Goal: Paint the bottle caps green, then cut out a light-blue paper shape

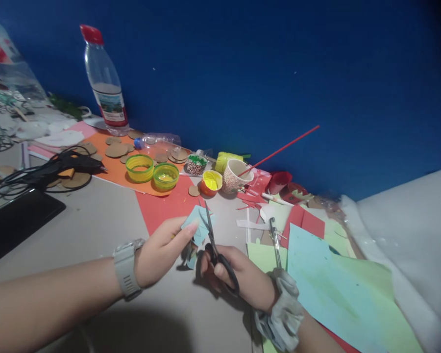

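Between thumb and fingers, my left hand (165,250) pinches a small piece of light blue paper (197,223). Black-handled scissors (212,240) are in my right hand (242,274), with fingers through the loops. Their blades point up and away, parted slightly at the right side of the blue piece. Whether they are cutting into it at this instant I cannot tell. Beneath my hands, another bit of blue paper (191,261) shows in part. A red paper sheet (165,211) lies on the table just beyond the left hand.
Beyond the hands stand a paper cup (235,179) with a red stick (282,149), a yellow paint cup (211,182) and green-yellow tubs (139,169). A water bottle (106,93) rises at back left; a glue gun (66,164) and phone (18,220) lie left. Coloured sheets (327,284) spread right.
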Tool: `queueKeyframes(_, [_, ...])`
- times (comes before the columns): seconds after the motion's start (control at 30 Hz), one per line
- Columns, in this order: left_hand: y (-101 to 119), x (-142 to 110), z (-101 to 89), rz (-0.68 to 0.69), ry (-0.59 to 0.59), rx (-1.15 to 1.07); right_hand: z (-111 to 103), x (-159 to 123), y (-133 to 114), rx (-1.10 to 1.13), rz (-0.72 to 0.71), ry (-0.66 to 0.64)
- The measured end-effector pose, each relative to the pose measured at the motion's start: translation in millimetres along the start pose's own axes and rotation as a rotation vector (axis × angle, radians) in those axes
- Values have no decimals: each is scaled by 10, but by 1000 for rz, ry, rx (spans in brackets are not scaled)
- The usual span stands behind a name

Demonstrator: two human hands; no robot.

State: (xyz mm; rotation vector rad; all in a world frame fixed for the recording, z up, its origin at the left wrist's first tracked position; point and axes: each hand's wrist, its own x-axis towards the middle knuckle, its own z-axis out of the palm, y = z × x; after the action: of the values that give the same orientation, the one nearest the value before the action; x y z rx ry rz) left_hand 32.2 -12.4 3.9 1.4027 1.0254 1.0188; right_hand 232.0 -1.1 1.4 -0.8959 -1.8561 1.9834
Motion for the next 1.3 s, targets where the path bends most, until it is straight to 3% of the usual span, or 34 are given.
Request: queueKeyframes(1.3, [-11, 5, 4, 36, -4, -11, 29, 13, -12, 59, -3, 14])
